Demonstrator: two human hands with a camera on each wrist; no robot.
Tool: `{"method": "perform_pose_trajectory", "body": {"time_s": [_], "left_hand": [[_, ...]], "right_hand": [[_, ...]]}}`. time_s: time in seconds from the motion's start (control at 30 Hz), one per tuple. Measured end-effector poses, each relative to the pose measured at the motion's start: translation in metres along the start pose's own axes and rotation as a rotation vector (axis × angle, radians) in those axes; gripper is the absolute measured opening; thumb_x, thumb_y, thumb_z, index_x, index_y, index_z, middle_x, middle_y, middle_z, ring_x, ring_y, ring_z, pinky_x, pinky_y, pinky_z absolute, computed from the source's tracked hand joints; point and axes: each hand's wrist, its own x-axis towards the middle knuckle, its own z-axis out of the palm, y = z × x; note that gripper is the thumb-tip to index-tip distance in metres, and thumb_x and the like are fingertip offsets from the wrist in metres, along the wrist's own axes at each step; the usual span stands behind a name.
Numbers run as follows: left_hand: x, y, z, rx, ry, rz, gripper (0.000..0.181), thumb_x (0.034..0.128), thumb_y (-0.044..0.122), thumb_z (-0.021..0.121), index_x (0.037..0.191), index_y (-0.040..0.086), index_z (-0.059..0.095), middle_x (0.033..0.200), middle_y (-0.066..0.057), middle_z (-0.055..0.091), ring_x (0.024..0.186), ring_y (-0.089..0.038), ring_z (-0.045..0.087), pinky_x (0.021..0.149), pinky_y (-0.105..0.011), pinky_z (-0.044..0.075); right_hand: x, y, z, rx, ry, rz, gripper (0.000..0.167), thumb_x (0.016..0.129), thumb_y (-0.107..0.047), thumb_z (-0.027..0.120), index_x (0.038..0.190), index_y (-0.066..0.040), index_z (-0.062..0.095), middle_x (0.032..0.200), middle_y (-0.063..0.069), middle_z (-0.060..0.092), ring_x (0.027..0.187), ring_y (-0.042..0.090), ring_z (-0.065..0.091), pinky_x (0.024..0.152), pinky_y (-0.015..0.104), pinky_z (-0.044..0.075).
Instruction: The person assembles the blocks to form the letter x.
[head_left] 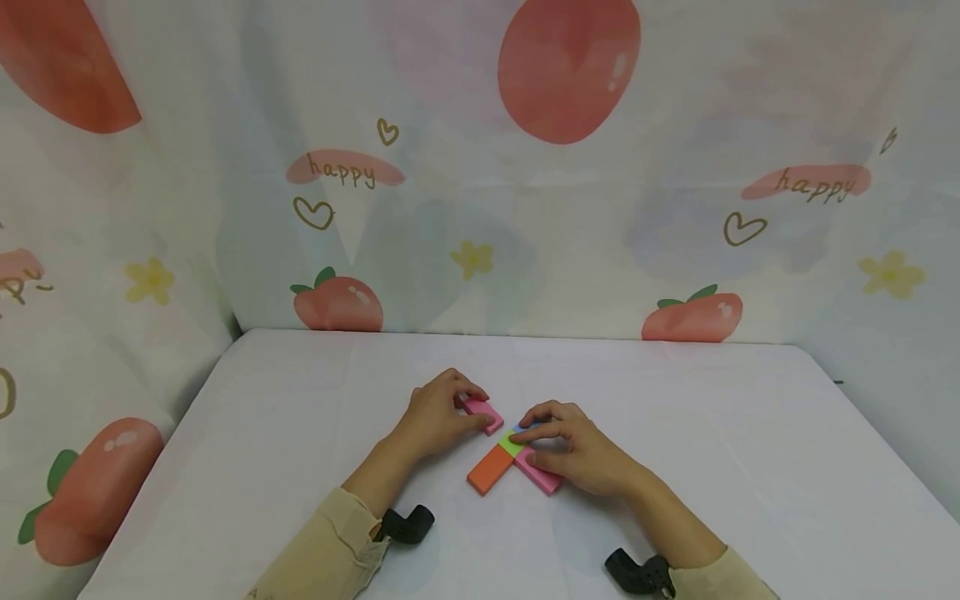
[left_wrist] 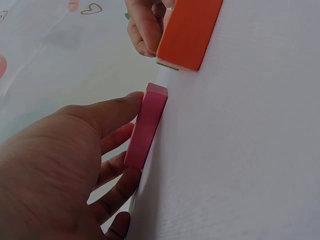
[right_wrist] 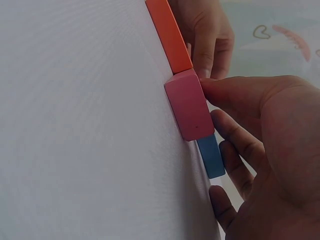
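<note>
My left hand (head_left: 442, 414) pinches a pink block (head_left: 483, 414) between thumb and fingertips, close to the white table. In the left wrist view that pink block (left_wrist: 147, 127) stands apart from an orange block (left_wrist: 190, 35). My right hand (head_left: 588, 450) rests its fingertips on a group of blocks. Its thumb touches a second pink block (head_left: 543, 477), while its fingers lie over a green block (head_left: 510, 444) and a blue block, mostly covered from the head. The right wrist view shows the blue block (right_wrist: 211, 156) beyond the pink one. An orange block (head_left: 490, 471) adjoins the green.
A white-covered table (head_left: 300, 392) lies under both hands. Behind it hangs a printed cloth (head_left: 555, 225) with fruit, hearts and flowers. A black wrist mount (head_left: 408, 525) sits at the left cuff, another black mount (head_left: 639, 575) at the right.
</note>
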Motion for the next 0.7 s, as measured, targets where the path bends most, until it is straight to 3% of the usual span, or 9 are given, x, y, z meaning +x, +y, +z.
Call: {"method": "perform_pose_trajectory", "body": {"time_s": [0.7], "left_hand": [[-0.0011,0.0033,0.0042,0.018,-0.025,0.006,0.030,0.0852,0.044,0.084,0.109,0.028,0.077,0.103,0.012,0.062,0.092,-0.009,0.057,0.085,-0.037,0.035]], "right_hand": [[-0.0014,-0.0017,-0.0010,0.004,0.002,-0.013,0.026,0.094,-0.023,0.076,0.118,-0.031,0.079,0.133,-0.005,0.060,0.136,0.028,0.041,0.108,0.054,0.036]]}}
